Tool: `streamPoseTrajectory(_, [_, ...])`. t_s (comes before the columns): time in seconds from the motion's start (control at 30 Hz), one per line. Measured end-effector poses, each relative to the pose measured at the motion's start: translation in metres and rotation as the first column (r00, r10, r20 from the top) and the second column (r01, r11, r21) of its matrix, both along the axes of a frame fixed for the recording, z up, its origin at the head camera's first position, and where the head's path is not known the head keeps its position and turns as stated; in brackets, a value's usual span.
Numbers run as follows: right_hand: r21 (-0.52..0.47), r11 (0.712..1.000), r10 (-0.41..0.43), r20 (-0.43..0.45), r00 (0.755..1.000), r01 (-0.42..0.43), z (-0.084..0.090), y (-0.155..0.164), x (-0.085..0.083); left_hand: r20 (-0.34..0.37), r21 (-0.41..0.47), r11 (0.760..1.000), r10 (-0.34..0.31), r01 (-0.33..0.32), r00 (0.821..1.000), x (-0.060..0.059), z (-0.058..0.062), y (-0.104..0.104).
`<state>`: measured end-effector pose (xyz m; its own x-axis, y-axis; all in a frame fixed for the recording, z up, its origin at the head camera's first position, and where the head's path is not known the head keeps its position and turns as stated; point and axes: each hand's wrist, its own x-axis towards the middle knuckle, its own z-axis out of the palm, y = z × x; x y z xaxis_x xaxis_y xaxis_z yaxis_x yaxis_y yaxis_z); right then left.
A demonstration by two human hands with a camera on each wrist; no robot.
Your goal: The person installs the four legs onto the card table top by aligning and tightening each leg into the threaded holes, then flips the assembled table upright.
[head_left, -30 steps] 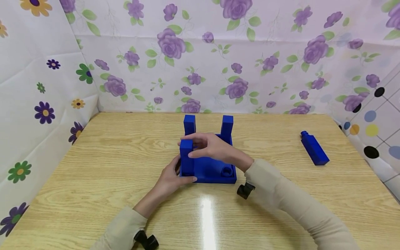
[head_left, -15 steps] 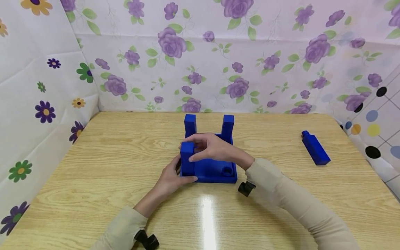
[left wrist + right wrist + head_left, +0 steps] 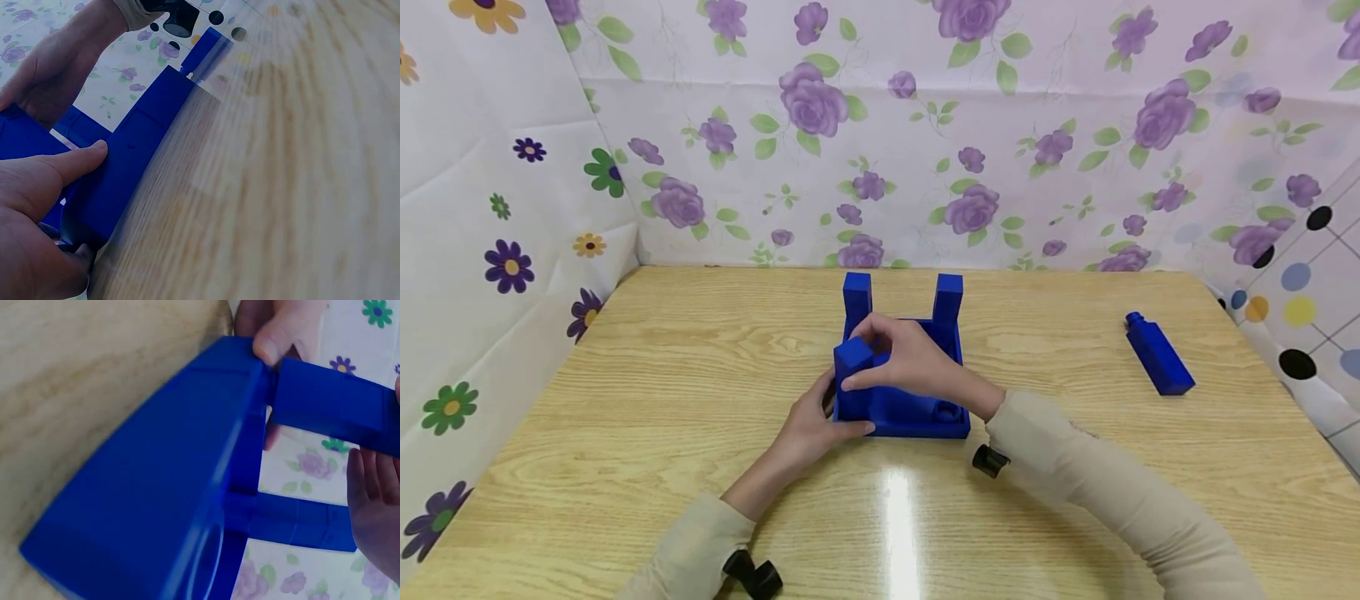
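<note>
On wood-grain desk (image 3: 625, 408), blue square tabletop piece (image 3: 917, 431) lies hollow side up, left hand (image 3: 811, 429) clamped on its near-left corner. Right hand (image 3: 917, 358) pinches upright near-left leg (image 3: 853, 354), squared half a second ago, now twisted askew: likely being screwed in. Loose leg (image 3: 1160, 358) lies well right; near-right socket (image 3: 947, 411) unfilled.

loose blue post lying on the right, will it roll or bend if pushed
The loose blue post will probably slide rather than roll, given its flat sides. Its straight edges suggest it's stiff. Its narrow neck may be its weakest part.
</note>
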<state>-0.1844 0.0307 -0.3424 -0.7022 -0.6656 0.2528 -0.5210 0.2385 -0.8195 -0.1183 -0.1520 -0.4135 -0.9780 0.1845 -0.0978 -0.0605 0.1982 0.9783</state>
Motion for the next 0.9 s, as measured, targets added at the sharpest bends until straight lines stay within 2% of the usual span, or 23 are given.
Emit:
streamPoseTrajectory(0.13, [-0.002,0.998,-0.061,-0.108,0.992,0.061,-0.002,-0.005,0.008,-0.004,-0.007,1.000,0.001,-0.001,1.000,0.000,0.000,0.000])
streamPoseTrajectory(0.27, [-0.009,0.994,-0.107,-0.211,0.972,0.108,-0.005,-0.009,0.012,-0.011,-0.018,1.000,-0.001,0.000,1.000,0.000,0.001,0.000])
streamPoseTrajectory(0.43, [-0.008,0.992,-0.124,-0.250,0.960,0.126,-0.007,-0.012,0.014,-0.013,-0.016,1.000,-0.004,0.004,1.000,0.000,0.000,0.000])
streamPoseTrajectory(0.57, [0.024,0.992,-0.120,-0.204,0.972,0.127,-0.005,-0.013,0.015,-0.017,-0.006,1.000,-0.003,0.003,1.000,0.000,-0.001,0.000])
streamPoseTrajectory(0.73, [0.114,0.985,-0.121,-0.057,0.991,0.127,-0.001,-0.009,0.017,-0.017,0.002,1.000,-0.005,0.005,1.000,0.000,-0.001,0.000])
streamPoseTrajectory(0.8, [0.131,0.987,-0.093,0.019,0.995,0.090,0.001,-0.006,0.016,-0.012,0.004,1.000,-0.009,0.009,1.000,0.000,-0.001,0.000])
streamPoseTrajectory(0.9, [0.102,0.995,-0.009,0.117,0.993,-0.003,0.002,-0.001,0.010,0.000,0.006,1.000,-0.010,0.010,1.000,0.000,-0.001,-0.001])
